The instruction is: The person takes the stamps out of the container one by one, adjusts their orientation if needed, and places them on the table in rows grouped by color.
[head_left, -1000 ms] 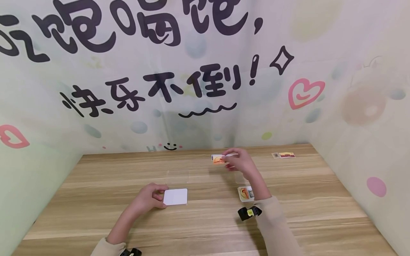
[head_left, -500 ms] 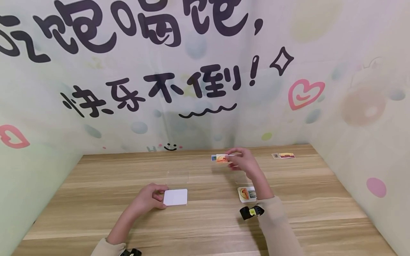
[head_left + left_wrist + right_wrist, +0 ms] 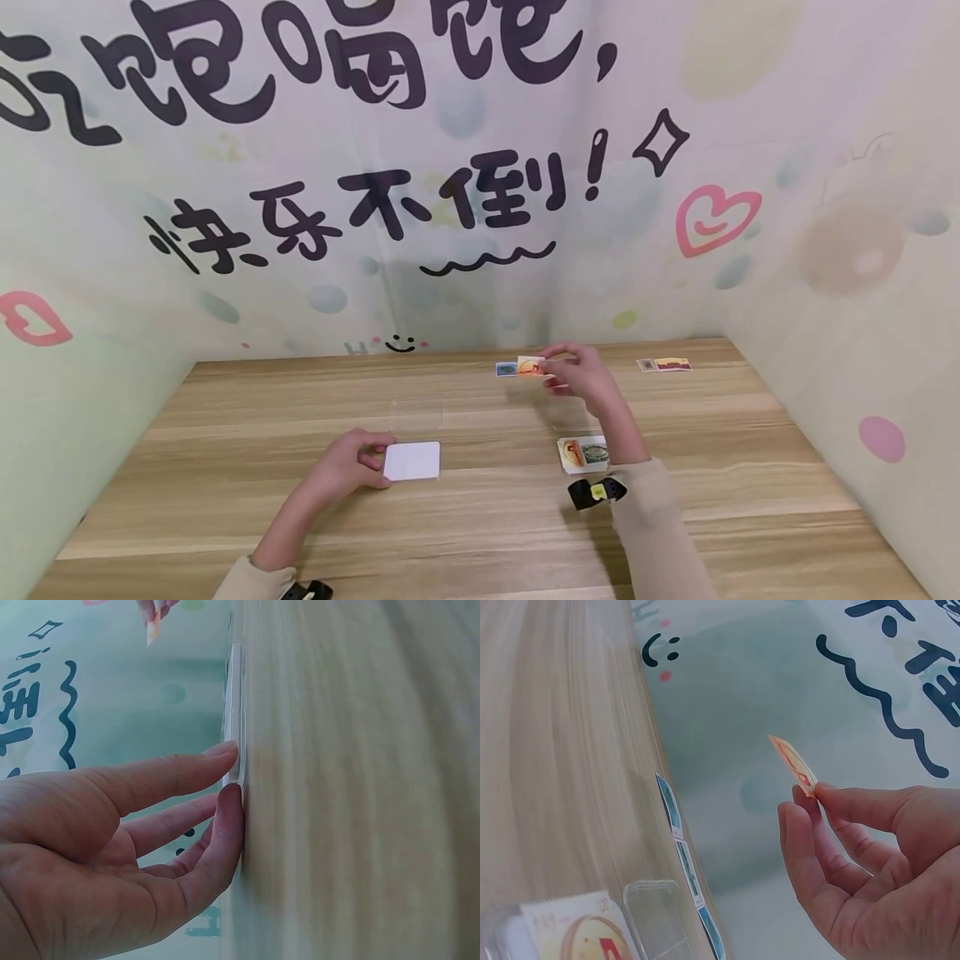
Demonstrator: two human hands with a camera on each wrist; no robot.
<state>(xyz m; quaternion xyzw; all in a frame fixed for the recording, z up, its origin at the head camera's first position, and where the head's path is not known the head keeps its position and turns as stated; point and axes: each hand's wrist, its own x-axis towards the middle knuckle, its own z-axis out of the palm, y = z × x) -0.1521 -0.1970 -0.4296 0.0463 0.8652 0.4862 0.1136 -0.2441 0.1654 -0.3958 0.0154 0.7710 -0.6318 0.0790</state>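
My right hand pinches a small orange postage stamp between thumb and fingertips, held above the table near its back edge. Just left of it in the head view, a blue stamp lies on the wood; the right wrist view shows several blue stamps in a row there. My left hand grips the left end of a shallow clear plastic case that holds white cards. Its thumb and fingers lie at the corners.
A second clear case with stamps on white card sits near the right forearm. Clear lids stand behind the cases. Toward the back right lie a grey stamp and a wide yellow-and-maroon stamp. Printed fabric walls enclose the table.
My right hand has moved rightward with the orange stamp, uncovering the blue stamp on the table. More of the right case shows beside the forearm. My left hand stays in place.
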